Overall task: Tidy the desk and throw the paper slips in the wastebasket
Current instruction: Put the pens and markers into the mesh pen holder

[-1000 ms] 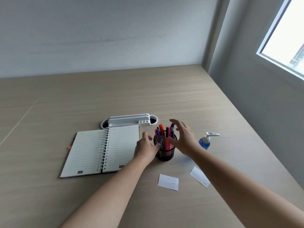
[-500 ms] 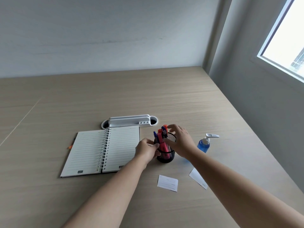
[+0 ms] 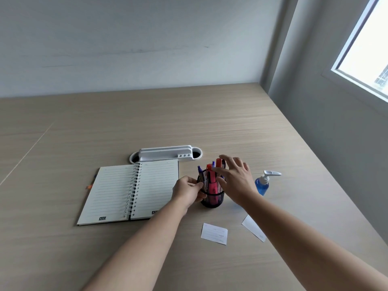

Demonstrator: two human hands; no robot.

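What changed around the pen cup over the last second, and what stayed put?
The right hand, spread open beside the pens a second ago, closed onto their tops, then opened again and now hovers there. The pens were bunched together and now fan apart. The left hand kept its grip on the mesh pen cup throughout. The notebook, both paper slips and the blue pump bottle did not move.

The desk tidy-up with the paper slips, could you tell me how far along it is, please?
Done: the pens stand gathered in the mesh pen cup. In hand: the left hand grips the cup while the right hand spreads open over the pens. Left: both paper slips lie on the desk, the spiral notebook is open, and no wastebasket is in view.
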